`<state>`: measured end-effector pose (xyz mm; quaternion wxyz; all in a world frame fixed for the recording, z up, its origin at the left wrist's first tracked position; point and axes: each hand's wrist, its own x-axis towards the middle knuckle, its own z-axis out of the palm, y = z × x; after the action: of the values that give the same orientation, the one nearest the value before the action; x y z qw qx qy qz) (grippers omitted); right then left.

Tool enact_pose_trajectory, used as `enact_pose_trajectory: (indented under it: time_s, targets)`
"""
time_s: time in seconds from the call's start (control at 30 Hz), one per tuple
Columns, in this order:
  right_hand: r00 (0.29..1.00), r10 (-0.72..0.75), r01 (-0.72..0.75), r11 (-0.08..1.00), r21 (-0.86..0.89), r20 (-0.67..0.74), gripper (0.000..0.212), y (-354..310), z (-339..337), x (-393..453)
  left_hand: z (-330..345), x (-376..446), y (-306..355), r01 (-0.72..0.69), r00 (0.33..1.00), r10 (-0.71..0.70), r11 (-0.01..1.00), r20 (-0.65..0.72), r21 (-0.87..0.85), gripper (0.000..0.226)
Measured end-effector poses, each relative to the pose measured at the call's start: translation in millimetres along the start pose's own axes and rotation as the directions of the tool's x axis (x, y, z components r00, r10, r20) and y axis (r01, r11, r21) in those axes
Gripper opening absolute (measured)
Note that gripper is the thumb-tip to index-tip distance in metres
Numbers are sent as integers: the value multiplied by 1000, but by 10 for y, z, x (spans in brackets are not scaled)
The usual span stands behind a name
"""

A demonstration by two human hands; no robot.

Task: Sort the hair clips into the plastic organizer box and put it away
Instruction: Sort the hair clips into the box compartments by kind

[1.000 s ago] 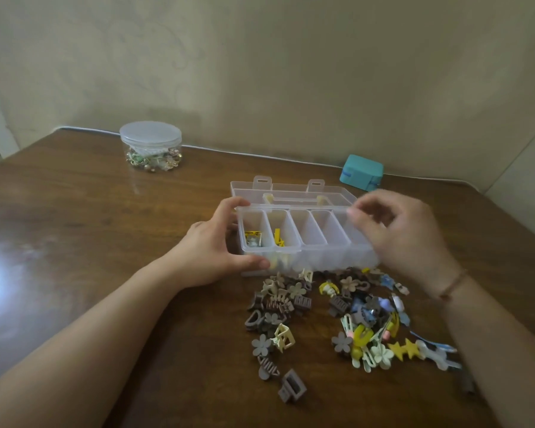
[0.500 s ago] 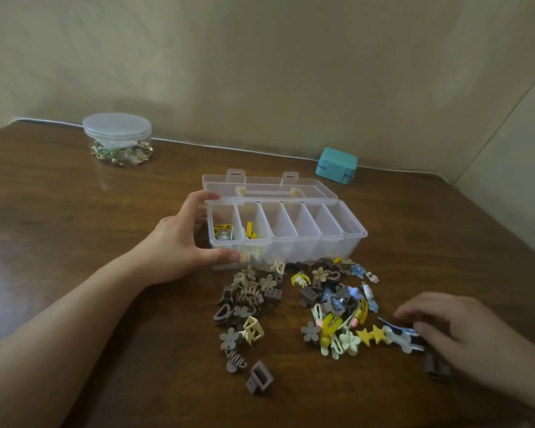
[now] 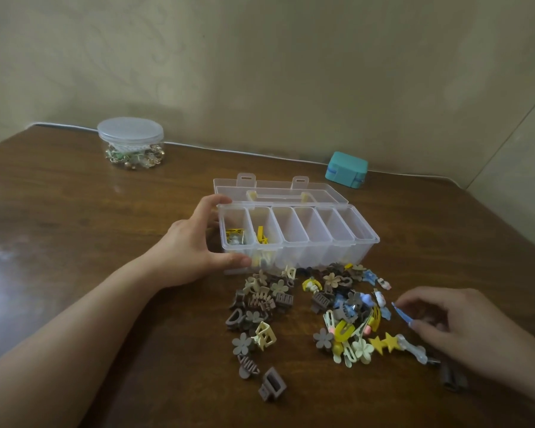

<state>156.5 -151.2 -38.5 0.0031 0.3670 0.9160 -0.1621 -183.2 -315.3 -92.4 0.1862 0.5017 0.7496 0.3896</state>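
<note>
A brown wooden tabletop [image 3: 74, 242] carries everything, set against a pale wall. Near its middle stands the clear plastic organizer box [image 3: 297, 233], its lid folded back flat behind it so that the row of six compartments lies open from above; only the two leftmost hold anything, a few yellow clips, so the sorting looks barely begun. The left hand [image 3: 195, 245] grips the box's left end, thumb curled on the near corner and fingers over the far rim, probably to steady the light box while clips are dropped in. Just in front of the box, touching its near wall, lies the unsorted pile of hair clips [image 3: 315, 310], loosely split into a brownish cluster on the left and a more colourful one on the right, close by so each clip has a short way to go. At the pile's right edge the right hand [image 3: 457, 329] hovers with curled fingers pinching a slim blue clip [image 3: 400, 315], apparently picked for a compartment. Well behind, near the wall, sit a round lidded jar [image 3: 130, 143] of small trinkets and a little teal case [image 3: 346, 169], both apart from the work.
</note>
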Motion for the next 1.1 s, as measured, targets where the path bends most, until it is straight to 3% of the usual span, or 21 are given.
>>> enact_pose_trajectory:
  time_s: [0.1,0.23,0.4,0.6,0.77,0.83,0.93,1.1]
  targets:
    - [987,-73,78,997,29,-141,35,-116,-86,8,-3,4,-30,3,1000,-3,1000,11,12,105]
    - [904,-220,320,916,240,-366,20,-689,-172,237,-10,10,-33,13,1000,-13,1000,12,16,104]
    - [904,-243,377,842,386,-352,10,-1314,47,893,-20,13,-37,7,1000,-7,1000,23,13,102]
    - [868,-320,431,865,258,-379,7,-1226,10,927,-22,19,-61,5,1000,-5,1000,10,8,102]
    - [872,-436,465,880,95,-222,18,-771,-75,474,-20,15,-50,-4,1000,4,1000,18,12,102]
    - [867,-475,486,873,43,-153,7,-634,-4,287,-23,12,-32,-6,1000,6,1000,24,9,102]
    - [858,-511,509,859,-61,-44,19,-499,129,109,-21,14,-27,1,1000,-1,1000,26,13,103]
    - [833,-552,546,816,-189,25,26,-454,286,128,-14,10,-29,-1,1000,1,1000,21,4,100]
